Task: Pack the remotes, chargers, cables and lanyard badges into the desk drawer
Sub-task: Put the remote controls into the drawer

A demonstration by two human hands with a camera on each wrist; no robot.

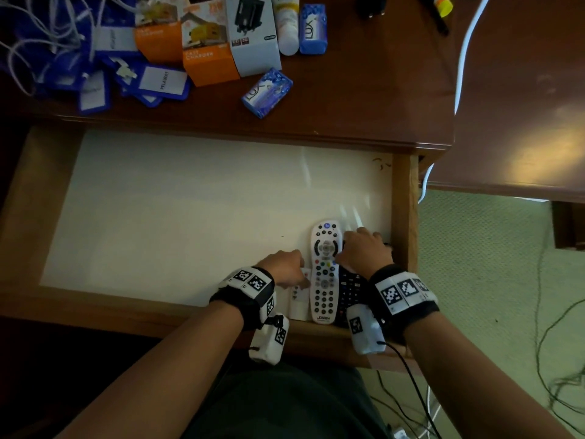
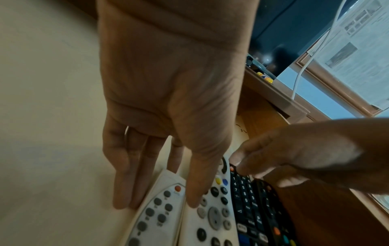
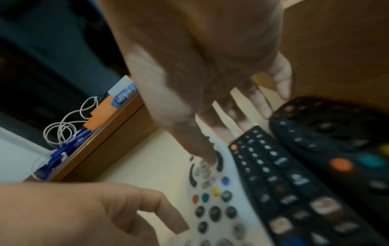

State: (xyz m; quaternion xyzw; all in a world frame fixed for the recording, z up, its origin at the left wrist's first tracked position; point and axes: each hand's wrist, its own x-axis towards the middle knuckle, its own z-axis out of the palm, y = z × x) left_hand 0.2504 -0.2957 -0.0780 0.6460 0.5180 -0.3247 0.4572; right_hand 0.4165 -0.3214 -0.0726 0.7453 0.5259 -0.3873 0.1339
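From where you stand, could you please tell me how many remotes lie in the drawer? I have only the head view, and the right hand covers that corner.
Observer: Four. The right wrist view shows a second, wider black remote between the slim black remote and the drawer wall.
Operator: Thank you. Is the right hand gripping anything?
Observer: No. The right hand's thumb tip rests on the large white remote's navigation ring, and its fingers reach past the black remotes' top ends.
Operator: And the left hand?
Observer: The left hand is flat. Its fingers lie straight along the small white remote's outer edge, with the thumb on the large white remote.
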